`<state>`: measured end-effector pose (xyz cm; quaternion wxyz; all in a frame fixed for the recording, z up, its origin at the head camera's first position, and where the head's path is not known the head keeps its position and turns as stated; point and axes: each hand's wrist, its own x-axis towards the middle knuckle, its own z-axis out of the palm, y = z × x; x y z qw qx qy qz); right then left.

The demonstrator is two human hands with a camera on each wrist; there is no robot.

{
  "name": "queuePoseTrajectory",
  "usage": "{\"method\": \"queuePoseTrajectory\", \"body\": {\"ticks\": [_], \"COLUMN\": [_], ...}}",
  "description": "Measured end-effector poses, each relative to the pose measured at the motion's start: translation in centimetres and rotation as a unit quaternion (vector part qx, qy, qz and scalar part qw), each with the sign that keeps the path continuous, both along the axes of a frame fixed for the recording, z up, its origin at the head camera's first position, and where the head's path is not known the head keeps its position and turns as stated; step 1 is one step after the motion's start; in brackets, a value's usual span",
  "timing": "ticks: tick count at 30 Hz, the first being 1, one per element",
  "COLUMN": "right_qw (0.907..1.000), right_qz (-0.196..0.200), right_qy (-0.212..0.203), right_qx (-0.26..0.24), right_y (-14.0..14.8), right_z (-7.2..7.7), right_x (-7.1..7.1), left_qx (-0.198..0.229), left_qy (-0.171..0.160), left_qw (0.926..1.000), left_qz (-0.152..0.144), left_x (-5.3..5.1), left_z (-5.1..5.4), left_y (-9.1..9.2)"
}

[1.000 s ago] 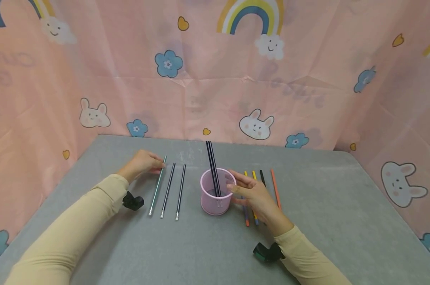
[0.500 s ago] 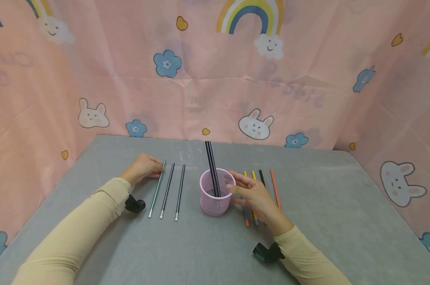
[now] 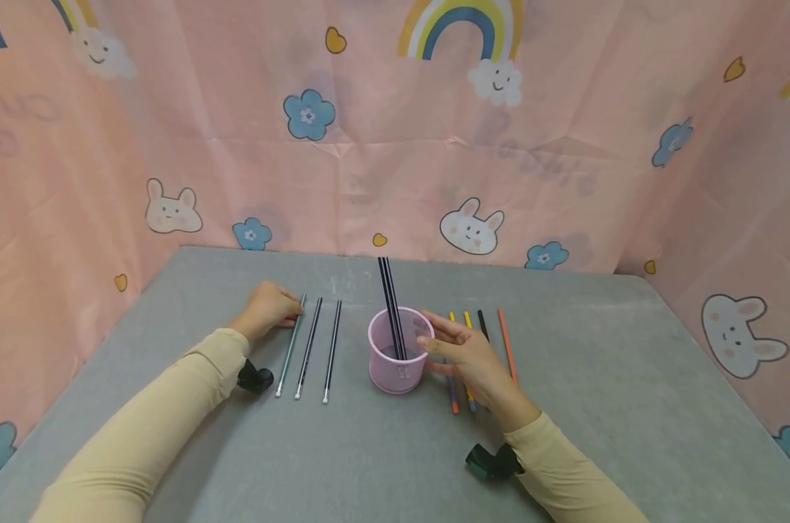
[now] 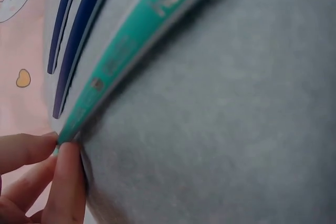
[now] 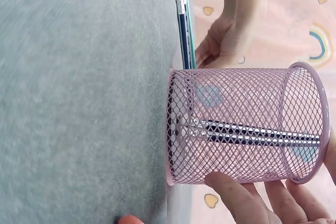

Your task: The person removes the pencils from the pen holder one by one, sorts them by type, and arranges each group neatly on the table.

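Observation:
In the head view my left hand (image 3: 265, 311) pinches the far end of a green pencil (image 3: 291, 349) between thumb and fingers. The pencil (image 4: 126, 45) lies along the tabletop in the left wrist view. Beside it are two dark blue pencils, one near (image 3: 309, 347) and one farther right (image 3: 332, 349), eraser ends toward me. My right hand (image 3: 469, 357) holds a pink mesh pencil cup (image 3: 395, 378), thumb at the rim and fingers against the side. Dark striped pencils (image 3: 391, 298) lean inside the upright cup, erasers down, as the right wrist view shows.
Right of the cup, partly behind my right hand, lie an orange stick-like pencil or pen (image 3: 507, 341), a black one (image 3: 482, 323) and two yellow-ended ones. The grey table (image 3: 617, 407) meets a pink patterned cloth (image 3: 381, 174) at the back and sides.
My left hand has drawn slightly toward me, and the green pencil's far end has shifted a little nearer with it. My right hand and the cup have stayed in place.

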<state>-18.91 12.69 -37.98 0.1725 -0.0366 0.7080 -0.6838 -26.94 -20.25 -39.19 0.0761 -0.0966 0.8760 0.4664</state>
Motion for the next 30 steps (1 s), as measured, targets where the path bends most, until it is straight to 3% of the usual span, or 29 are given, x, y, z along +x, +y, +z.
{"method": "queuePoseTrajectory", "body": {"ticks": [4, 8, 14, 18, 24, 30], "right_qw": [1.0, 1.0, 1.0, 1.0, 1.0, 1.0], "right_qz": [0.0, -0.003, 0.001, 0.004, 0.005, 0.005], "right_qy": [-0.001, -0.001, -0.001, -0.001, 0.001, 0.004], "right_qx": [0.0, 0.0, -0.004, -0.001, -0.003, 0.002], "right_y": [0.0, 0.0, 0.0, 0.1, 0.1, 0.0], "right_z": [0.0, 0.0, -0.1, -0.2, -0.1, 0.0], "right_x": [0.0, 0.0, 0.1, 0.1, 0.1, 0.1], "left_qx": [-0.06, -0.129, -0.168, -0.158, -0.095, -0.048], "left_qy": [0.025, 0.062, 0.086, 0.088, 0.081, 0.091], "left_qw": [0.9978, 0.9889, 0.9806, 0.9828, 0.992, 0.9947], "left_qz": [-0.012, -0.039, -0.053, -0.036, -0.017, -0.008], "left_x": [0.3, 0.5, 0.6, 1.1, 2.2, 2.8], "left_z": [0.2, 0.2, 0.1, 1.1, 3.2, 4.2], "left_y": [0.4, 0.8, 1.1, 1.4, 2.4, 3.8]}}
